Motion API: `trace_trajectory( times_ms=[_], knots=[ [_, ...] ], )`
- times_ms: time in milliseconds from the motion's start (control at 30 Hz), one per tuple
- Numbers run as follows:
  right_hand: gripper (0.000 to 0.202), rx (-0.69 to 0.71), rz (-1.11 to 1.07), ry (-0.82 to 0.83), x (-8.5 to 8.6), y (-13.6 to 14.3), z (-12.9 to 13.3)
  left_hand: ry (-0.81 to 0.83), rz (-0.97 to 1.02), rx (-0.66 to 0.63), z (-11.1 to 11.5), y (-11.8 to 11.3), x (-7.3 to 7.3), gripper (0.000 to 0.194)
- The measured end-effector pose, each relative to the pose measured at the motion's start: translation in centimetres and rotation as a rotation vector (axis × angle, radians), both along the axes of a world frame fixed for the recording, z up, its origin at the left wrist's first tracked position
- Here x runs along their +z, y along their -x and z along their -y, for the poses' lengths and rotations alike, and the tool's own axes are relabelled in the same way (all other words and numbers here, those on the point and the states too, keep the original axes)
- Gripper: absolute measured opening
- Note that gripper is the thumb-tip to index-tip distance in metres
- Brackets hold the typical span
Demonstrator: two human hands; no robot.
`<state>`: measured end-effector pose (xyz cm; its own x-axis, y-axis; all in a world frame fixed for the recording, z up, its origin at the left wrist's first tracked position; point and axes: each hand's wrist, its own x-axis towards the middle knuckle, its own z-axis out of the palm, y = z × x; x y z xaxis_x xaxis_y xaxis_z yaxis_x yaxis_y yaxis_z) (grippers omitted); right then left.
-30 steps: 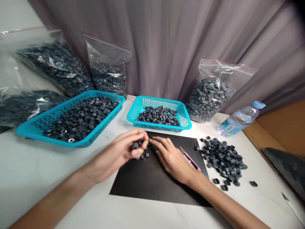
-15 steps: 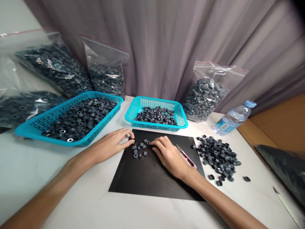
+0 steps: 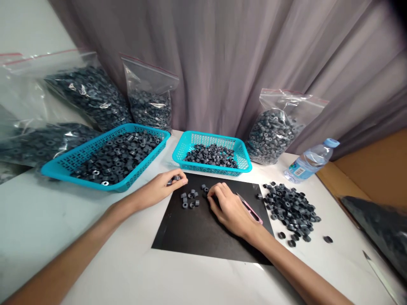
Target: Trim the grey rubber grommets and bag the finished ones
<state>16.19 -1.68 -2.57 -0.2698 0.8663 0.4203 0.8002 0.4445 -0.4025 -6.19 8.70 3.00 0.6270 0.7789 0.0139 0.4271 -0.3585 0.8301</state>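
Small grey ring-shaped pieces (image 3: 185, 201) lie in a loose group on a black mat (image 3: 190, 233). At the mat's upper left edge, my left hand (image 3: 160, 186) is curled around a few grey rings (image 3: 173, 180), which show between thumb and fingers. My right hand (image 3: 227, 207) rests on the mat with fingertips pinched together beside a ring at the group's right side. Whatever those fingertips hold is hidden. Pink-handled thread snips (image 3: 249, 209) lie just right of that hand.
Two blue baskets, a long one (image 3: 127, 180) at left and a smaller one (image 3: 213, 167) behind the mat, contain grey rings. A ring pile (image 3: 291, 209) and a water bottle (image 3: 310, 161) are at right. Filled zip bags (image 3: 273, 131) line the curtain. A blade-like tool (image 3: 378, 271) lies lower right.
My left hand has closed around a few rings at the group's upper left. My right hand has stayed close to the rings with its fingertips pinched. The camera view has shifted slightly.
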Motion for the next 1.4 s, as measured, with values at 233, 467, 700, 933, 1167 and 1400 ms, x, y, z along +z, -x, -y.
trace_trajectory(
  times_ms=[233, 467, 700, 933, 1167, 1400],
  knots=[
    [0.011, 0.027, -0.178, -0.075, -0.6, -0.4, 0.5, 0.794, 0.461, -0.124, 6.0, -3.8, -0.2, 0.031],
    [0.010, -0.038, -0.406, -0.161, -0.9, -0.5, 1.0, 1.038, 0.685, 0.006, 6.9, -4.1, -1.1, 0.024],
    [0.006, -0.175, -0.613, -0.278, -0.8, -0.6, 1.1, 1.131, 0.731, 0.116, 6.5, -4.4, -1.4, 0.031],
    [0.002, -0.104, -0.650, -0.113, 0.0, -0.8, 1.4, 1.151, 0.681, 0.179, 6.0, -4.0, -1.8, 0.046],
    [0.002, 0.047, -0.602, 0.073, 2.5, -1.4, 1.4, 1.177, 0.680, 0.225, 5.6, -3.9, -1.4, 0.040],
    [0.004, 0.114, -0.407, 0.074, 3.3, -1.2, 1.4, 1.136, 0.725, 0.142, 6.1, -4.3, -1.8, 0.020]
  ],
)
